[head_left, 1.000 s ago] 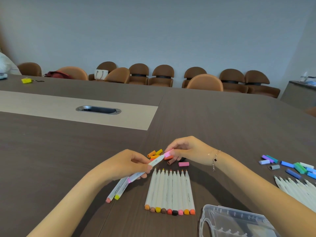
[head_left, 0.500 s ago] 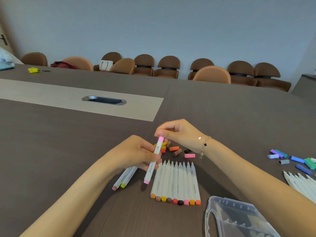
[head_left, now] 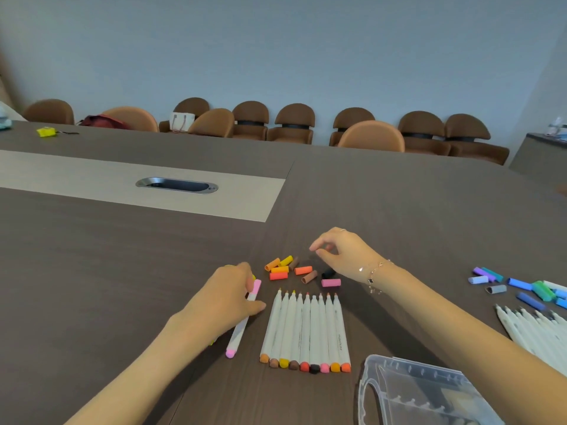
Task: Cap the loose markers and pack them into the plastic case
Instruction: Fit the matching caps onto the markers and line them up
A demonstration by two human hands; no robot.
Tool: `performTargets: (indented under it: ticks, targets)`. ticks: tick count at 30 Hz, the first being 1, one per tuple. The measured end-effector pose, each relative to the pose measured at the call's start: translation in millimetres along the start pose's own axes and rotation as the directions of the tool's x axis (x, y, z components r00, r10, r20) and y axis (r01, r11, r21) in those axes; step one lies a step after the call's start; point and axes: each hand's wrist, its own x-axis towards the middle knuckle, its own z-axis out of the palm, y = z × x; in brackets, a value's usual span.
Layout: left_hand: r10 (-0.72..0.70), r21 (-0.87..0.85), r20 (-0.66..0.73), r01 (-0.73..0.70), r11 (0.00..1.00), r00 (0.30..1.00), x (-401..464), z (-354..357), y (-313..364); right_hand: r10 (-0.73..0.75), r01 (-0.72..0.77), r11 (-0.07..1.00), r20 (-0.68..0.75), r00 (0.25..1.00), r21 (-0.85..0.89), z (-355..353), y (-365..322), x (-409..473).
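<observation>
My left hand (head_left: 227,299) grips a capped pink marker (head_left: 237,338) and holds it low against the dark table, left of a row of several uncapped white markers (head_left: 306,326). Bits of yellow show under that hand; what they belong to is hidden. Beyond the row lie loose caps (head_left: 290,269) in orange, yellow, red and brown, plus a black cap (head_left: 328,273) and a pink cap (head_left: 330,282). My right hand (head_left: 340,253) hovers just past these caps, fingers loosely curled, holding nothing. The clear plastic case (head_left: 429,394) lies open at the bottom right.
Blue, green and purple caps (head_left: 521,286) and another bunch of white markers (head_left: 537,329) lie at the right edge. A metal cable port (head_left: 177,185) sits in the table's pale strip. Brown chairs (head_left: 294,124) line the far wall.
My left hand lowered the pink marker, now capped, down to the table left of the row. My right hand let go of it and moved right, above the loose caps.
</observation>
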Motion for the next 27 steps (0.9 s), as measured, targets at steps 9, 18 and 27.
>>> performTargets:
  ticks: [9, 18, 27]
  targets:
    - [-0.018, 0.078, 0.152, 0.006, 0.997, 0.988, -1.1, 18.5, 6.7, -0.188, 0.211, 0.971, 0.178, 0.966, -0.117, 31.0, -30.0, 42.9]
    - [-0.029, -0.175, 0.12, 0.05, 0.983, 0.992, 0.4, -5.4, -2.9, -0.17, 0.184, 0.98, 0.164, 0.972, -0.077, 33.2, -31.9, 47.1]
    - [0.014, -0.44, 0.205, 0.079, 0.894, 0.979, 1.9, -19.8, -3.8, -0.212, 0.09, 0.884, 0.221, 0.952, 0.459, -11.0, -19.0, -6.2]
